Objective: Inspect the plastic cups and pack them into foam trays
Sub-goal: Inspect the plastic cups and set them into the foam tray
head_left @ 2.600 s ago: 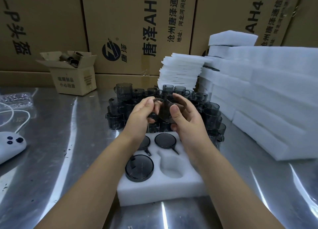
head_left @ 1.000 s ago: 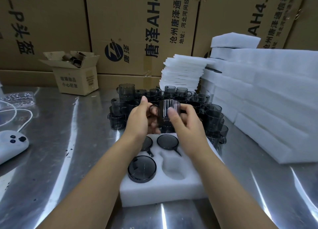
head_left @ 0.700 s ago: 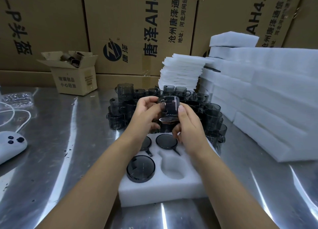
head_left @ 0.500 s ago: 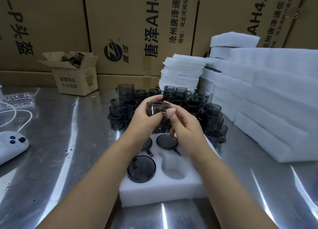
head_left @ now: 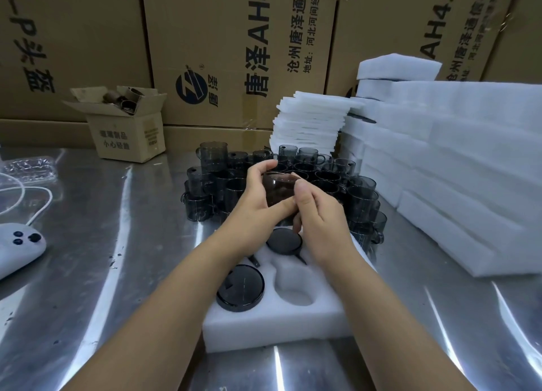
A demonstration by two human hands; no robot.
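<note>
Both hands hold one smoky transparent plastic cup [head_left: 278, 189] above the far end of a white foam tray [head_left: 272, 320]. My left hand [head_left: 253, 202] wraps its fingers and thumb round the cup's left side. My right hand [head_left: 318, 214] pinches the right side with thumb and fingers. The tray holds upside-down cups: one near left [head_left: 240, 288], one at the far middle [head_left: 284, 241], and another mostly hidden under my left wrist. The near right pocket [head_left: 293, 285] is empty. Several loose cups [head_left: 360, 197] stand crowded behind the tray.
A steel table [head_left: 117, 244] carries everything. Stacks of white foam trays [head_left: 469, 170] fill the right side, thin foam sheets [head_left: 308, 120] stand at the back. A small open carton [head_left: 129, 126] sits back left, a white device with a cable [head_left: 17, 246] at the left edge. Big cartons form the back wall.
The held cup has been turned over between my hands across the frames. It now sits slightly lower and more to the right, with my right thumb on its side.
</note>
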